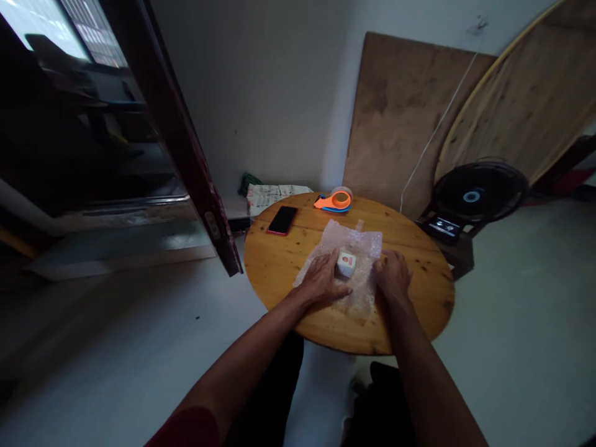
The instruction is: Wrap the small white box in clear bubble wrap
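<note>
A small white box [346, 264] with a red mark on it sits on a sheet of clear bubble wrap [356, 239], spread over a round wooden table [421, 298]. My left hand [322, 280] rests on the wrap just left of the box, fingers stretched and thumb spread below it; whether the fingertips touch the box is hard to tell. At the sheet's right edge, my right hand [393, 273] has its fingers curled and closed on the bubble wrap. The thumb side faces the box, with a gap between.
An orange and blue tape dispenser [336, 200] lies at the table's far edge. Left of it is a phone [282, 220]. A black fan [475, 192] stands beyond the table's right side. A wooden board [400, 112] leans on the wall; a dark door frame [177, 124] rises at left.
</note>
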`<state>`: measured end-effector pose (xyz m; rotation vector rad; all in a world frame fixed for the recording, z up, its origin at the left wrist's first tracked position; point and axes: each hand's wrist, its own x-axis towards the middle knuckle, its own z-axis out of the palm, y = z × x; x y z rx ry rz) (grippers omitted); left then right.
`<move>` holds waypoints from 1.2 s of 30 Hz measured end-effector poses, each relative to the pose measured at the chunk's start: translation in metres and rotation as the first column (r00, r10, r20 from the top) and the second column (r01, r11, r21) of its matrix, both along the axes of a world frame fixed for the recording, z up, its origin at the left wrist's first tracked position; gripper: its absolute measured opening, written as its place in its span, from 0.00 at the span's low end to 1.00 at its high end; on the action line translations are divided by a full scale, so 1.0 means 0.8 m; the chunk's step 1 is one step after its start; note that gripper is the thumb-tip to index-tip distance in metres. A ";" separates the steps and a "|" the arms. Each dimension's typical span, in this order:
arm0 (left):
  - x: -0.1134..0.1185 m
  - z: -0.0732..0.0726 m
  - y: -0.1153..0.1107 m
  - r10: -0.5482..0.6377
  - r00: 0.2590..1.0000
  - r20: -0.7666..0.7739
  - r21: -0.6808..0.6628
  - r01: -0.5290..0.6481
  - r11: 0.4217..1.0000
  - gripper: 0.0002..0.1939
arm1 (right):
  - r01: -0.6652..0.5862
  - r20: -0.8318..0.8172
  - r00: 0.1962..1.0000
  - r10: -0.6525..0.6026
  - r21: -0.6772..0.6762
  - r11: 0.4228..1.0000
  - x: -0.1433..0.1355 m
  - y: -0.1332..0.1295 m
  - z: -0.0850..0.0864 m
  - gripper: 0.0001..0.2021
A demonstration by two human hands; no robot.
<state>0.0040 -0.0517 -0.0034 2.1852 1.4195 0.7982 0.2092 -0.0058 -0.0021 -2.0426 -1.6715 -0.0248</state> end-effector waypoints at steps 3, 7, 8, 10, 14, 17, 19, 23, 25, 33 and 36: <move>0.000 -0.001 0.001 -0.006 1.000 0.005 0.000 0.006 1.000 0.54 | -0.001 0.003 1.000 0.001 0.003 1.000 0.001 0.000 -0.001 0.18; 0.000 -0.002 0.001 -0.004 1.000 0.012 0.029 0.004 1.000 0.51 | 0.001 0.010 1.000 -0.001 -0.003 1.000 0.001 0.000 -0.001 0.19; 0.000 -0.002 0.001 -0.004 1.000 0.012 0.032 0.004 0.999 0.51 | 0.001 0.010 1.000 -0.001 -0.009 1.000 0.001 0.000 0.000 0.19; 0.000 -0.003 0.001 -0.002 1.000 0.007 0.026 0.001 1.000 0.52 | -0.001 0.004 1.000 0.001 -0.013 1.000 0.001 -0.001 0.000 0.20; -0.001 -0.003 0.001 -0.002 1.000 0.003 0.019 0.002 1.000 0.54 | -0.002 -0.011 1.000 0.002 0.005 1.000 -0.001 -0.001 0.000 0.19; -0.001 -0.003 0.001 0.003 1.000 0.006 0.016 -0.003 1.000 0.54 | -0.003 -0.016 1.000 0.003 0.008 1.000 -0.001 -0.001 0.000 0.19; 0.000 -0.003 0.000 0.013 1.000 -0.002 0.005 -0.013 1.000 0.54 | -0.006 -0.018 1.000 0.006 0.003 1.000 0.000 -0.001 0.000 0.19; 0.002 -0.002 0.000 0.026 0.999 -0.021 -0.012 -0.027 1.000 0.52 | -0.010 -0.012 1.000 0.010 0.003 1.000 0.001 -0.001 -0.001 0.18; 0.002 -0.003 0.000 0.036 0.999 -0.039 -0.020 -0.036 0.999 0.53 | -0.008 -0.013 1.000 0.008 0.013 1.000 0.001 -0.001 -0.001 0.18; -0.002 -0.007 0.004 0.040 0.995 -0.097 -0.028 -0.043 0.999 0.54 | -0.018 -0.026 0.999 0.019 0.017 1.000 0.000 -0.004 0.001 0.18; -0.004 -0.009 0.006 0.055 0.993 -0.100 -0.002 -0.055 0.998 0.55 | -0.024 -0.035 0.999 0.025 0.026 0.999 -0.001 -0.005 0.002 0.18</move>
